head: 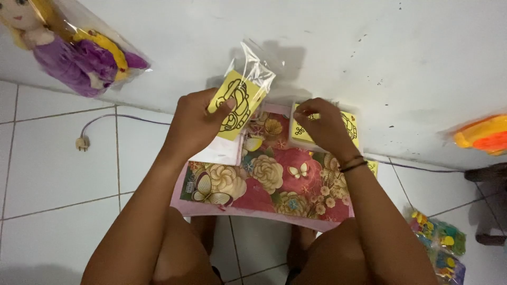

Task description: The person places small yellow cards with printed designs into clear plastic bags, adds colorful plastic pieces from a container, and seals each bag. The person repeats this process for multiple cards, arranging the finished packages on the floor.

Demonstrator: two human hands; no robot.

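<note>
White tile floor, wall ahead. My left hand [196,122] pinches yellow card [235,104] half inside clear sleeve [253,71], above floral board [269,184]. Right hand [326,126] fingers curled on card stack [348,126], board's far right corner. One card bagged; stack remains, I judge.

Your arms are bare from the elbows down, with no sleeves in sight. Your right hand [325,126] has two thin dark bands around the wrist, just below it. Your left hand [193,124] wears nothing: no ring, no band. Your knees are bare too.
</note>
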